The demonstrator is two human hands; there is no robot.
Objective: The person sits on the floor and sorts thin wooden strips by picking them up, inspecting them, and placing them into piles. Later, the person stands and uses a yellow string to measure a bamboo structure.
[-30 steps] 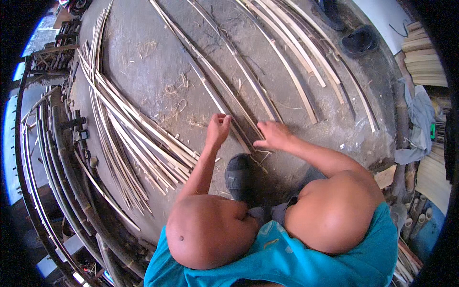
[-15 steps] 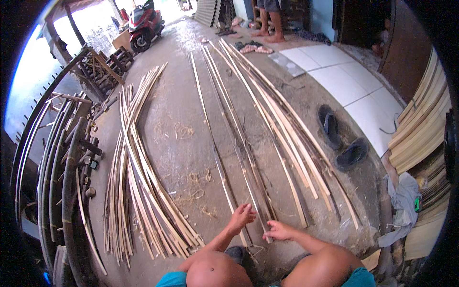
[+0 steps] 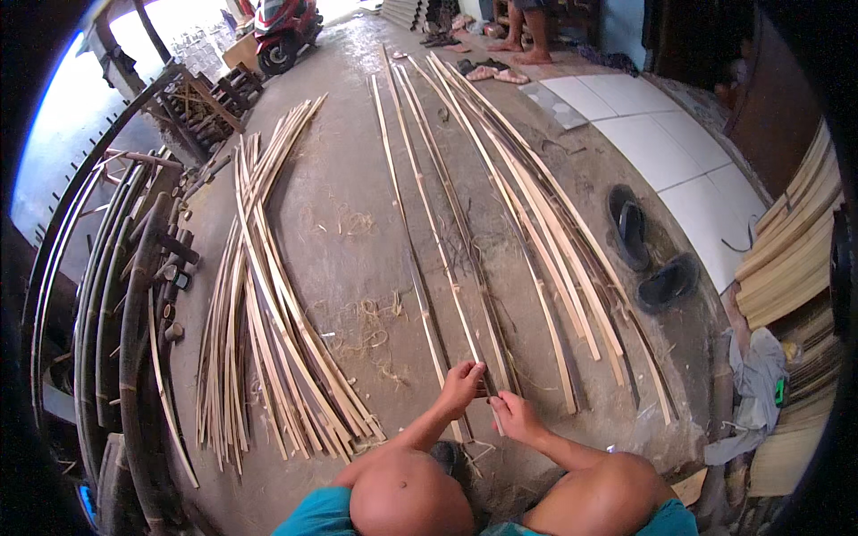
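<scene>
One long, pale bamboo strip [image 3: 444,255] runs away from me along the floor, its near end raised between my knees. My left hand [image 3: 461,388] is closed around it a little way up from the end. Close by, my right hand [image 3: 519,416] pinches the same strip near its tip, thumb on top. To the left of it lies a single bamboo strip [image 3: 407,241], passing beneath my left wrist. Another darker bamboo strip [image 3: 469,234] rests just to the right.
A crossed pile of bamboo strips [image 3: 268,295] spreads at left, and more strips [image 3: 554,259] lie at right. Black sandals [image 3: 668,284] sit beside white tiles [image 3: 661,147]. Bamboo poles [image 3: 134,295] line the left wall. A motorcycle [image 3: 284,34] and a person's legs [image 3: 534,34] are farther off.
My left hand has moved right and closed on the strip, where before it hovered beside it with fingers loose. The strip has slid slightly, its far end reaching farther out. My view has shifted a little.
</scene>
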